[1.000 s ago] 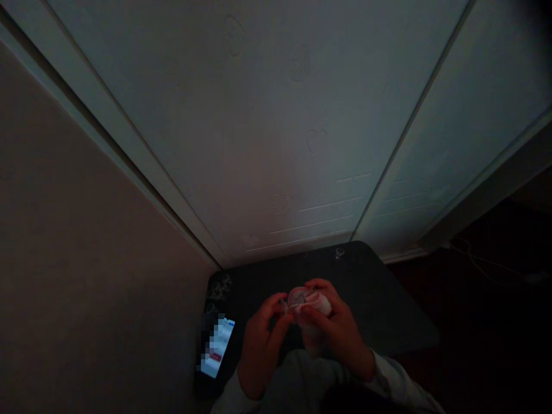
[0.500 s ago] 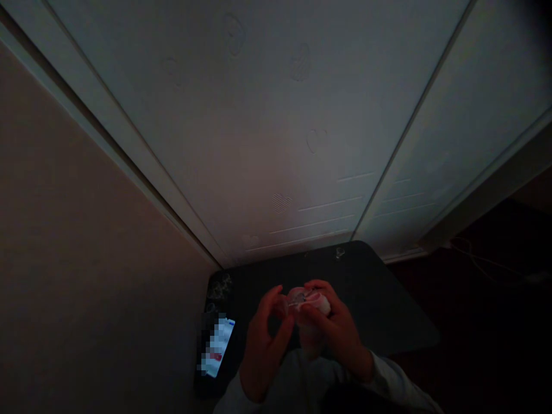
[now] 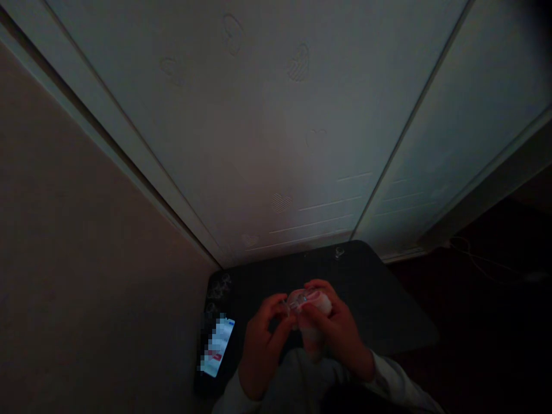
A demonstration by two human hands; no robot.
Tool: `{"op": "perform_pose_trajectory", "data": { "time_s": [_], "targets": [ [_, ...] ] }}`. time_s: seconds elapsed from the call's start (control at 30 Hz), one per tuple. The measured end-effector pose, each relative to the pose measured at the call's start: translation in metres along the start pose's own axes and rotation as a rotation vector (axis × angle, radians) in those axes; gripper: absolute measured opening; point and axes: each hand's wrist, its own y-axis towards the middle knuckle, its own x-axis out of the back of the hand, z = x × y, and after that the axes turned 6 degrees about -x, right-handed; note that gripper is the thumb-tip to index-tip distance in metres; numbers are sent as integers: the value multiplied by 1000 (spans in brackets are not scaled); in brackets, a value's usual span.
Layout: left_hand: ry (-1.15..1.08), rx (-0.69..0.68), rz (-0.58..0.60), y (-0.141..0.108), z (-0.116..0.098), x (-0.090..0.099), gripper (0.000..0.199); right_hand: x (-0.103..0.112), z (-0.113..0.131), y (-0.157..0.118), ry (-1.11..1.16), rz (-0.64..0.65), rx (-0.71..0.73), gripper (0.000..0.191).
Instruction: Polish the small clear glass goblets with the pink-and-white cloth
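Low in the head view, my right hand is closed around a soft-looking pink-and-white bundle; the dim light hides its exact kind. A clear, shiny plastic-looking piece lies against the bundle's left side. My left hand meets it there, thumb and fingertips pinched at the clear piece's left edge. Pale material also hangs below the bundle between the hands. Both hands are above a dark table.
A lit phone lies on the table's left side, partly pixelated. Several small clear pieces sit behind it, and one clear ring-like piece rests near the back edge. A white panel with embossed hearts stands behind the table.
My left fingers have closed in slightly on the clear piece, which shows more plainly against the bundle. My right hand keeps its hold almost unmoved.
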Motion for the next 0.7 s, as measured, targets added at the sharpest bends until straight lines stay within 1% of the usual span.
{"op": "perform_pose_trajectory", "data": {
  "time_s": [0.17,0.27,0.4,0.53,0.7],
  "targets": [
    [-47,21,14,0,-5,0,22,-1,3,-1,-13,25,16,16],
    [-81,11,14,0,-4,0,20,-1,3,-2,-9,25,40,16],
    [-135,23,45,-1,-1,-1,18,-1,5,-3,14,30,50,18],
    [-114,29,36,0,-3,-2,16,-3,10,-4,37,48,8,24],
    [-111,-8,11,0,-8,-2,10,-5,13,-6,74,65,-29,32]
  ]
}}
